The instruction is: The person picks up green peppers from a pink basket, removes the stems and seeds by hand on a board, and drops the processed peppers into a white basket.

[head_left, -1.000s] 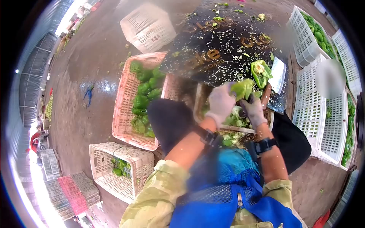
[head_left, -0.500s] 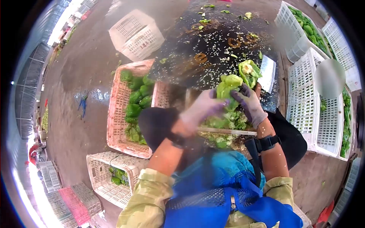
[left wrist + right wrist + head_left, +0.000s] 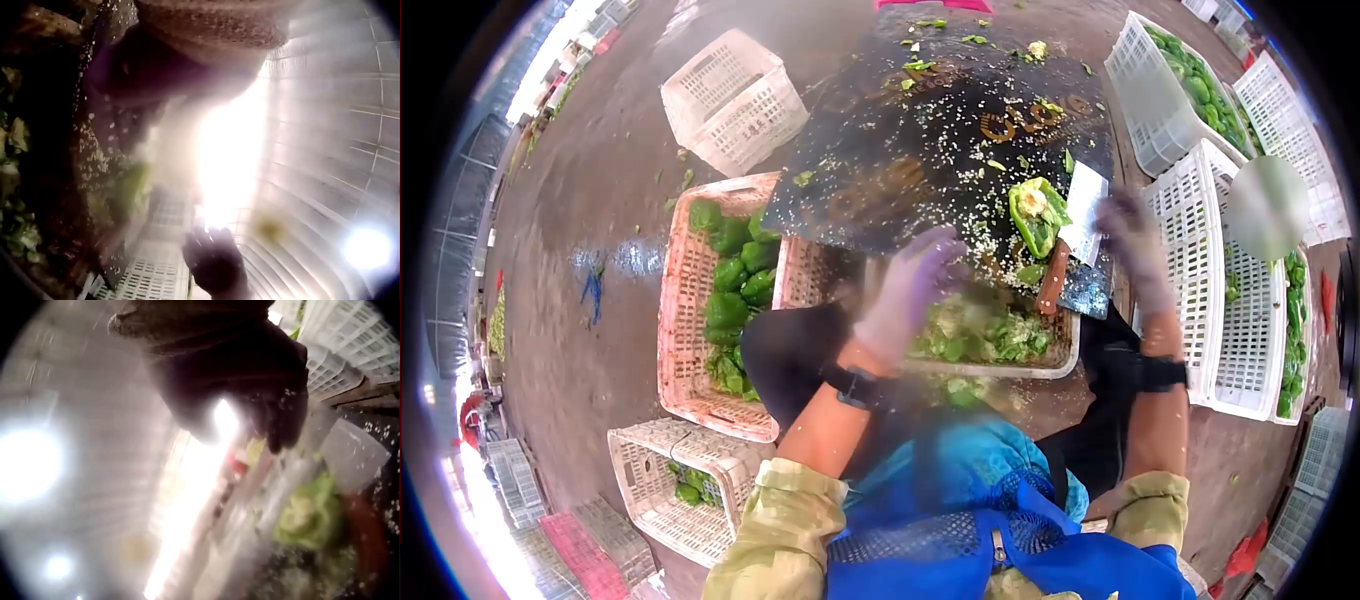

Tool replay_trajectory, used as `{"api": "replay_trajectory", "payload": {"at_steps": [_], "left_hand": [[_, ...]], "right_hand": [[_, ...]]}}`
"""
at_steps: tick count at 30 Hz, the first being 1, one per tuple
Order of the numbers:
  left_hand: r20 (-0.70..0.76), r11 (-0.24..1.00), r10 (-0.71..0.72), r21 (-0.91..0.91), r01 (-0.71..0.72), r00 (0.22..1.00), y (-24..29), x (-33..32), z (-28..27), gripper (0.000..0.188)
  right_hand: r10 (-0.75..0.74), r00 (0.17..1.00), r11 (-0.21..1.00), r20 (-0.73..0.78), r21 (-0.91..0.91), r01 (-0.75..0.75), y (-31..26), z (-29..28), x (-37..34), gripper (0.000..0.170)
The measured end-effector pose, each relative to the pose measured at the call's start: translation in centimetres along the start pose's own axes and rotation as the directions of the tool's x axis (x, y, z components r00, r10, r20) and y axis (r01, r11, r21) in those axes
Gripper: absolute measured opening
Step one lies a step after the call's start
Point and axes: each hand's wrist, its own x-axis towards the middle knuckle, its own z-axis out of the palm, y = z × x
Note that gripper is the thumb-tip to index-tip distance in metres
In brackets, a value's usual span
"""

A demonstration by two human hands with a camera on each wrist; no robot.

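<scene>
The left hand [image 3: 910,290], in a pale glove stained purple, hovers above the left part of a tray [image 3: 1040,371] of green scraps, its fingers extended and holding nothing. Over to the right, the gloved right hand [image 3: 1135,250] is blurred in the air beside the cleaver blade [image 3: 1085,212], fingers loosely bent and nothing in them. The cleaver's wooden handle [image 3: 1053,277] reaches toward the tray. Left of the blade, a cut green pepper [image 3: 1038,216] with its pale core showing lies on the black board [image 3: 940,130]. In the right wrist view the pepper [image 3: 309,512] appears below the hand.
A pink crate [image 3: 670,330] of whole green peppers stands left of the board. White crates [image 3: 1145,110] with peppers line the right side. An upturned white crate [image 3: 735,100] is at the back left; another crate [image 3: 690,520] lies at the lower left. Seeds litter the board.
The hands have moved apart, the right one swinging rightward past the cleaver. The green pepper pieces they held are out of their grip. In the head view, the scene has shifted left.
</scene>
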Motion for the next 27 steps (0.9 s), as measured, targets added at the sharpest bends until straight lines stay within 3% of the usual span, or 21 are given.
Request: {"api": "replay_trajectory", "payload": {"at_steps": [1,3,5,6,10,13,14,16,17,18,19,20,21,23,25,27], "left_hand": [[-0.001,1.0,-0.007,0.001,0.007,1.0,-0.1,0.0,0.4,0.039],[-0.011,1.0,-0.021,0.004,0.021,1.0,-0.2,-0.5,0.9,0.039],[-0.031,0.999,-0.029,-0.016,0.028,0.999,-0.3,-0.7,0.8,0.039],[-0.005,0.999,-0.032,-0.007,0.031,0.999,-0.4,-0.5,0.4,0.04],[-0.059,0.962,-0.21,-0.191,0.196,0.976,-0.8,-0.4,0.7,0.046],[0.148,0.79,-0.4,-0.445,0.422,0.905,-0.6,-0.1,1.8,0.054],[0.307,0.761,-0.318,-0.482,0.435,0.897,-1.6,0.2,1.2,0.058],[0.295,0.844,-0.124,-0.471,0.257,0.948,-2.1,-0.1,1.9,0.049],[0.291,0.872,-0.027,-0.46,0.165,0.956,-2.2,-0.4,2.3,0.045],[0.291,0.892,0.069,-0.447,0.072,0.954,-2.1,-0.7,2.5,0.041],[0.432,0.732,-0.068,-0.592,0.339,0.899,-1.7,-1.1,2.6,0.036],[0.425,0.801,-0.004,-0.54,0.257,0.905,-1.8,-1.3,2.6,0.038],[0.424,0.858,0.063,-0.485,0.168,0.903,-2.0,-1.5,2.7,0.04],[0.227,0.972,0.143,-0.218,-0.093,0.963,-3.0,-1.6,3.3,0.042],[0.176,0.972,0.095,-0.231,-0.053,0.98,-2.8,-2.3,3.8,0.043],[0.318,0.812,-0.096,-0.524,0.259,0.943,-2.0,-3.2,4.0,0.042]], "right_hand": [[-0.133,0.982,0.911,0.133,-0.374,0.174,1.7,3.2,0.4,0.052],[-0.014,0.981,0.532,0.196,-0.829,0.173,-1.0,8.4,-1.3,0.04],[-0.047,0.983,0.432,0.176,-0.884,0.179,2.4,11.3,-0.1,0.037],[0.013,0.989,0.452,0.148,-0.883,0.126,1.6,11.9,0.3,0.023],[-0.12,0.97,0.543,0.212,-0.804,0.243,-1.2,10.1,-0.5,0.023],[-0.457,0.831,0.56,0.317,-0.624,0.546,-3.4,8.9,-5.3,0.023],[-0.477,0.795,0.543,0.373,-0.586,0.601,-3.5,8.5,-6.9,0.025],[-0.484,0.749,0.557,0.452,-0.501,0.662,-3.0,8.4,-9.2,0.034],[-0.405,0.801,0.783,0.441,-0.285,0.553,-1.7,8.6,-9.5,0.045],[-0.323,0.845,0.926,0.426,-0.044,0.376,-1.5,8.9,-9.8,0.056],[-0.13,0.873,0.96,0.47,0.28,-0.008,-1.5,9.1,-9.9,0.063],[0.087,0.781,0.882,0.618,0.316,-0.348,-2.0,7.9,-9.6,0.069],[0.095,0.662,0.754,0.743,0.38,-0.535,-3.7,6.8,-9.8,0.067],[0.028,0.772,0.802,0.635,0.446,-0.397,-3.2,9.0,-10.4,0.068],[0.037,0.778,0.838,0.627,0.404,-0.366,-3.8,9.5,-11.0,0.067],[0.078,0.785,0.843,0.614,0.38,-0.381,-4.4,9.8,-11.3,0.067]]}}
